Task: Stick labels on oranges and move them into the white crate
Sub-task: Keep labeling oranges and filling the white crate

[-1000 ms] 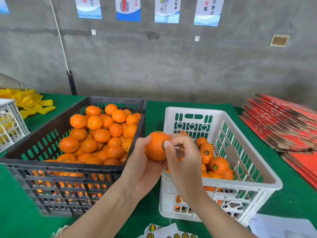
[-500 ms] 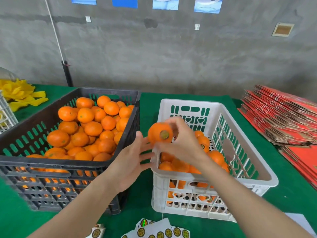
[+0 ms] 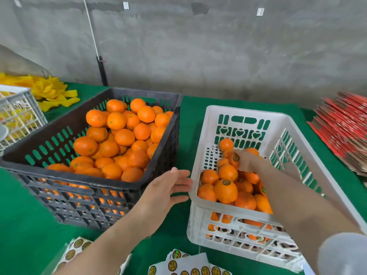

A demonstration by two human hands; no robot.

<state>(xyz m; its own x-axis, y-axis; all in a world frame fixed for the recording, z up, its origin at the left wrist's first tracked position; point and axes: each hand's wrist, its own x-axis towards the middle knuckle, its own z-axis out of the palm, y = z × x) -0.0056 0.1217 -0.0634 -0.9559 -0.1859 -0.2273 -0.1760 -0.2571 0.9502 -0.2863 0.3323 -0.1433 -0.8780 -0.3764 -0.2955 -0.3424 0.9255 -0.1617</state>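
Inside the slotted white crate (image 3: 246, 124) near its far wall, the right hand (image 3: 247, 161) grips a labelled orange (image 3: 234, 160) atop the heap, its round dark-and-gold sticker illegible, while the left hand (image 3: 168, 187) hovers spread and empty between that crate's near-left corner and the black crate (image 3: 139, 187) on the green-clothed worktop (image 3: 23, 225).

L hand (image 3: 168, 192) open, fingers spread, palm facing right; R hand (image 3: 247, 161) reaching fwd, fingers curled downward.
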